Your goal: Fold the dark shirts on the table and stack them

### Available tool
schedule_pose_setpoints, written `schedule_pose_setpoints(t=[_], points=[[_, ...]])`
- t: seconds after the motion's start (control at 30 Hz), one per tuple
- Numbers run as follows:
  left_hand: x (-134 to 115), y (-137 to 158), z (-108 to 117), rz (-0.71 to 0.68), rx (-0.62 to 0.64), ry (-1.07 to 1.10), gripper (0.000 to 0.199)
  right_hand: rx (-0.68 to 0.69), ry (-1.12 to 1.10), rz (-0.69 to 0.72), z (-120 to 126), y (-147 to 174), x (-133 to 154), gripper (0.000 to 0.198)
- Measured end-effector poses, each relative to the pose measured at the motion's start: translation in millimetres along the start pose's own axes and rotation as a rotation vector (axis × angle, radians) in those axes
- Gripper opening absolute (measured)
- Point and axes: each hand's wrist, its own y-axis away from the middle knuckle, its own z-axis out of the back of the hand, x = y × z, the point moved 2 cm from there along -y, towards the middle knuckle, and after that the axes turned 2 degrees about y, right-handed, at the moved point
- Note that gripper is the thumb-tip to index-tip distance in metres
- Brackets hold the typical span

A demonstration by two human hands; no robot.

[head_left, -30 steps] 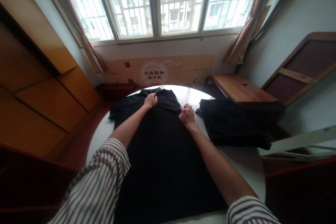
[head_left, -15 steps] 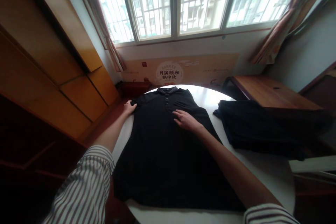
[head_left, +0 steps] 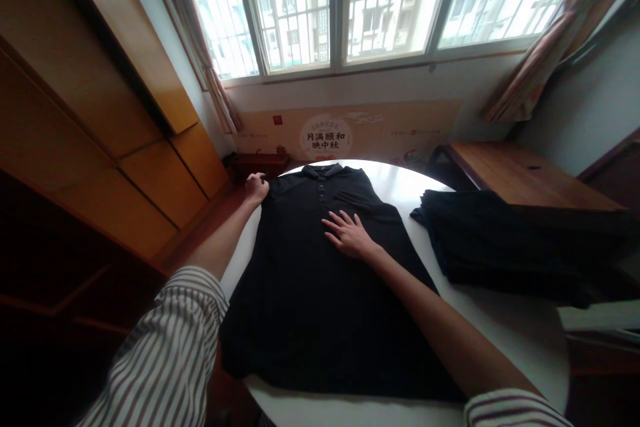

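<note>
Black collared fabric shirt with a buttoned front placket (head_left: 320, 280) lies flat, front up, on a white round table (head_left: 400, 179); in the head view its collar (head_left: 323, 171) sits close to the far edge, its hem runs along the near edge, and its lower left corner reaches past the table's left rim. Over the last second, the left hand (head_left: 257, 187) has left the collar and moved out to the shirt's left shoulder, above the table's far left edge; its fingers are curled closely and appear to pinch dark cloth there. The sleeve that was spread out on that side no longer sticks out. The right hand (head_left: 349, 233) has come away from the shirt's right side and now lies over the chest, wide, fingers spread and holding nothing; how firmly it presses cannot be told. This suggests the attention has passed from the collar and right side to the left sleeve, with the right hand probably steadying the body. Toward the table's right edge, apart from the shirt, a flat stack of folded black cloth (head_left: 480, 233) looks undisturbed.
</note>
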Motion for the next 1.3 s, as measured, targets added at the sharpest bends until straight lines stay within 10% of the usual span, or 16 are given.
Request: schedule_pose_setpoints(t=[0.2,0.47,0.67,0.87,1.03,1.3], points=[[-48,55,-36,-0.379,0.257,-0.103,0.031,-0.007,0.004,-0.005,2,1,2,0.059],[-45,81,-44,-0.5,0.315,-0.125,0.034,-0.012,0.001,0.005,3,1,3,0.059],[-11,95,-26,-0.233,0.101,-0.133,0.064,-0.02,-0.004,0.014,3,2,3,0.059],[35,110,-6,-0.065,0.175,-0.021,0.077,-0.014,0.01,-0.027,4,7,9,0.059],[53,110,9,-0.015,0.344,0.028,0.029,0.004,-0.013,0.05,4,61,25,0.064],[53,124,35,0.058,0.314,-0.02,0.024,0.028,-0.083,0.137,14,193,40,0.068]])
